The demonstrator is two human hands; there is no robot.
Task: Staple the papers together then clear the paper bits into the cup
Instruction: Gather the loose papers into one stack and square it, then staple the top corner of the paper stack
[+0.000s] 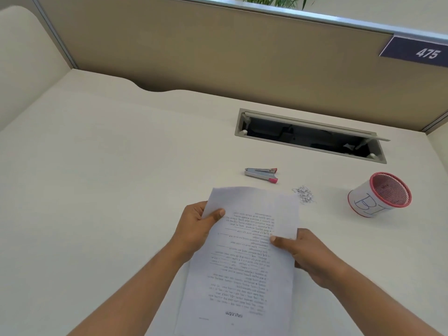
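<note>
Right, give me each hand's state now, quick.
Left hand: holding the papers by their left edge, thumb on top.
Right hand: holding the same papers by their right edge, thumb on top.

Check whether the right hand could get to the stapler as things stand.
Likely yes, once freed: the right hand pinches the papers, but the stapler lies beyond them with nothing between.

Both forearms are bare all the way to the frame's lower edge. The left hand [194, 229] and right hand [308, 255] are bare too, with short thumbnails.
</note>
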